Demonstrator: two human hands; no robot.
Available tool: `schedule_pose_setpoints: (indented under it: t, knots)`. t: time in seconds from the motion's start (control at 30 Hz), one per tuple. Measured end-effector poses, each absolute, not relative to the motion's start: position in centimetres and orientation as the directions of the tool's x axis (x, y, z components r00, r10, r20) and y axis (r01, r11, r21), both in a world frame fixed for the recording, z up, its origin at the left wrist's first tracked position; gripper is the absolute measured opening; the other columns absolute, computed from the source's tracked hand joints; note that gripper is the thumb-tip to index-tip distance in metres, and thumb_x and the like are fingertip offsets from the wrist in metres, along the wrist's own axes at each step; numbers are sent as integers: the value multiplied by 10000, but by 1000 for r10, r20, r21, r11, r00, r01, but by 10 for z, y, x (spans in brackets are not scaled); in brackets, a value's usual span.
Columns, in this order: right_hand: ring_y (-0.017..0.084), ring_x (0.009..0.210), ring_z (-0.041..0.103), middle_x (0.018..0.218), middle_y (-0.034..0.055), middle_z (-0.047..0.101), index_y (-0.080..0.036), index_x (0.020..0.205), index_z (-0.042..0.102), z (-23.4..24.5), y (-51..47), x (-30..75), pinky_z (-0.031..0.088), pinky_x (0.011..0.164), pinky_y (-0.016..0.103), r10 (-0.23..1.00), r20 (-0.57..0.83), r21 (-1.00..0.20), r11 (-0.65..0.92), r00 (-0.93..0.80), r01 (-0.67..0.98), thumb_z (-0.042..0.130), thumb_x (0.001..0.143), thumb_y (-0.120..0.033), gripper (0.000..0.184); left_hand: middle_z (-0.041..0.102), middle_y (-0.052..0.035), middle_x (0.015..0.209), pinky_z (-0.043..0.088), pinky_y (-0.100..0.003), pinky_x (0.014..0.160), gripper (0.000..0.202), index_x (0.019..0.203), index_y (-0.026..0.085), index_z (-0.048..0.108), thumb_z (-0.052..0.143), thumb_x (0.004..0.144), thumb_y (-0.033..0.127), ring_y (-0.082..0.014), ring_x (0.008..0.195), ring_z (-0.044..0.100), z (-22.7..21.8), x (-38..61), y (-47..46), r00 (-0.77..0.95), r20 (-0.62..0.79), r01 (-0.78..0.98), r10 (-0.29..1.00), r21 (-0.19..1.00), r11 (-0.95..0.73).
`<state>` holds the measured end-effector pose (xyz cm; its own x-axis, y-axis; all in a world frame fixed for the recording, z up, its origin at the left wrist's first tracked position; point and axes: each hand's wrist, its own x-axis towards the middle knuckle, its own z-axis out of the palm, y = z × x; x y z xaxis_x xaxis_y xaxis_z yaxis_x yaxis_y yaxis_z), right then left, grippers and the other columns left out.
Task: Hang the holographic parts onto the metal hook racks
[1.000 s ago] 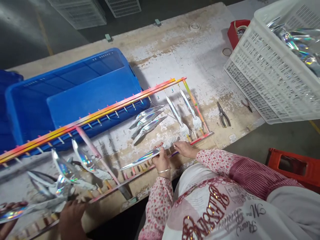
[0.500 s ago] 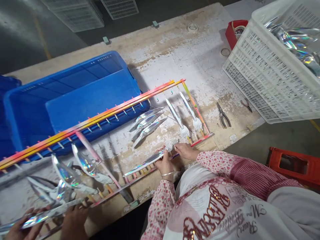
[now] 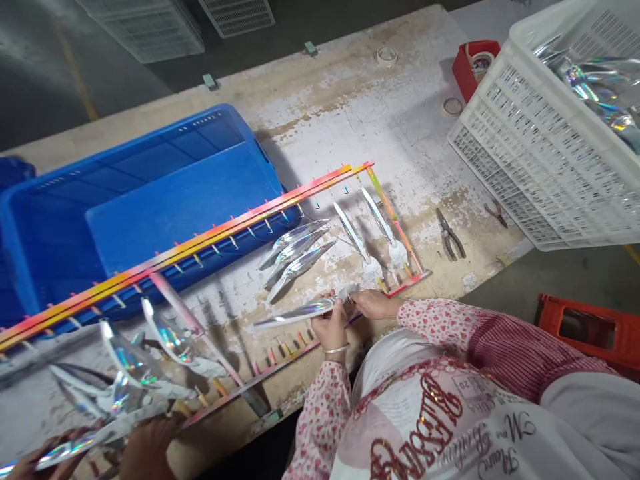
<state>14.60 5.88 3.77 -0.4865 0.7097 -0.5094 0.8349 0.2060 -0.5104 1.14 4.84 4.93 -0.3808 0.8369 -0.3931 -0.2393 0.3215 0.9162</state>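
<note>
Looks like early going, with the clock read from the working hands, to judge by so few filled places on the coloured rack (image 3: 250,217). Count as done two mounted silver pieces (image 3: 353,232), strung at twelve to one o'clock with white ends down by the lower rail, plus some farther pieces (image 3: 169,337) between eight and nine (too overlapped for a sure count). Count as left three loose silver pieces (image 3: 299,245) lying side by side at ten to eleven, many bare hooks (image 3: 269,227) along the upper rail, and bare pegs (image 3: 287,349) at eight. See the held silver piece (image 3: 305,313) stretching toward nine, gripped near its white end in the closed left hand (image 3: 330,330) and apparently pinched at that end by the right hand (image 3: 374,305). Cannot make out the right fingertips, nor any contact with the lower rail, hidden behind the hands. Cannot count the heaped shiny pieces (image 3: 600,100) in the white crate (image 3: 530,147) at two, cut off by the frame edge. Hard to read, too, toward eight: a co-worker's hands (image 3: 150,445), dark and cropped, around another silver piece (image 3: 103,435).
</note>
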Motion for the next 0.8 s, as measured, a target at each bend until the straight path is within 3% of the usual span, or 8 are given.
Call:
schedule_pose_setpoints:
  t: [0.1,0.2,0.23,0.3,0.33,0.4,0.5,0.8]
  knots:
    - [206,826,671,953,125,721,-129,1060,647,50,78,151,463,683,277,603,-524,-539,312,-601,783,430,935,-216,264,667,-51,920,505,-352,872,472,954,180,551,803,644,433,-206,899,669,47,0,71,-197,-365,-101,910,931,352]
    - [203,754,655,844,92,720,-149,910,698,77,139,158,471,674,284,476,-622,-494,378,-622,783,594,855,-275,172,622,-14,789,486,-296,748,403,874,180,555,729,707,503,-165,770,616,43,1,92,-124,-327,17,937,943,332]
    - [210,763,650,844,87,717,-153,899,703,88,168,162,478,693,298,502,-632,-457,375,-591,807,632,828,-291,170,603,-8,763,476,-291,725,386,858,184,557,696,734,522,-158,742,593,41,4,97,-130,-310,53,942,946,319]
    - [241,981,617,1103,120,674,-164,1159,630,109,231,168,466,842,369,675,-521,-392,355,-523,849,442,946,-279,306,569,-4,713,458,-297,692,365,808,196,553,615,791,555,-157,692,557,37,13,105,-152,-286,117,946,945,305]
    - [251,1079,575,1201,119,631,-173,1247,578,118,261,171,434,923,406,831,-344,-362,312,-437,879,401,963,-269,348,552,-4,685,450,-305,679,367,768,205,541,576,815,567,-159,668,544,35,17,108,-164,-281,147,946,941,305]
    - [279,1234,456,1334,133,535,-161,1355,476,127,307,175,334,1037,476,925,-126,-338,299,-358,892,403,966,-284,415,520,-1,634,435,-317,649,384,707,222,501,515,848,579,-165,625,524,30,25,113,-190,-282,183,940,931,317]
    - [307,1280,370,1344,149,503,-145,1356,455,125,334,175,257,1070,533,930,-88,-283,320,-356,904,493,928,-316,462,505,0,613,414,-325,609,380,722,229,474,472,866,581,-173,593,515,22,31,120,-218,-299,214,929,914,345]
    - [288,1289,348,1342,125,506,-172,1328,465,110,318,172,224,1084,538,943,-42,-260,308,-329,915,530,879,-234,458,501,-1,615,386,-315,610,427,736,227,475,391,896,614,-174,589,509,5,33,134,-195,-298,208,935,919,336]
